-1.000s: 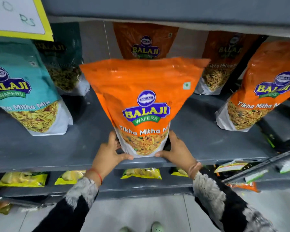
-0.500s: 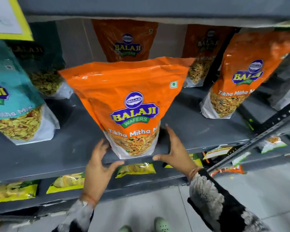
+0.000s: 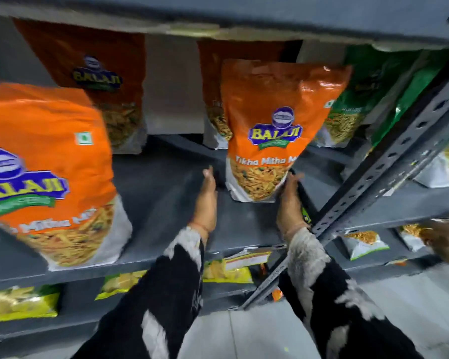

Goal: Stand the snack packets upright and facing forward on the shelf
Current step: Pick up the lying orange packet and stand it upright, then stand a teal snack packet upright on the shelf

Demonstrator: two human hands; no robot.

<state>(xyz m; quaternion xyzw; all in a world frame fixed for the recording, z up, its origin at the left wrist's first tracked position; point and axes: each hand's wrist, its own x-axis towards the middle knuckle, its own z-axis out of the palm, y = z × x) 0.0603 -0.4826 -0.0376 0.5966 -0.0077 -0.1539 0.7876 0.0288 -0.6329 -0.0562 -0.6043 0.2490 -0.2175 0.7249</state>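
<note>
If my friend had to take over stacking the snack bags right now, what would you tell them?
Left hand: open, beside the orange packet, not touching it.
Right hand: against the packet's lower right edge, grip unclear.
That packet stands on the grey shelf, front facing out, slightly tilted.
Done: the big orange packet at left stands facing forward.
Left: straighten this one, then check the green packets further right.

The orange snack packet (image 3: 275, 125) was glossy plastic film that caught the light along its creases, with a clear window low on its front. The grey shelf (image 3: 166, 193) was painted metal with a matt, slightly scuffed face, and its slotted upright post (image 3: 389, 161) looked the same. The sleeves (image 3: 171, 294) were soft, fuzzy cloth.
</note>
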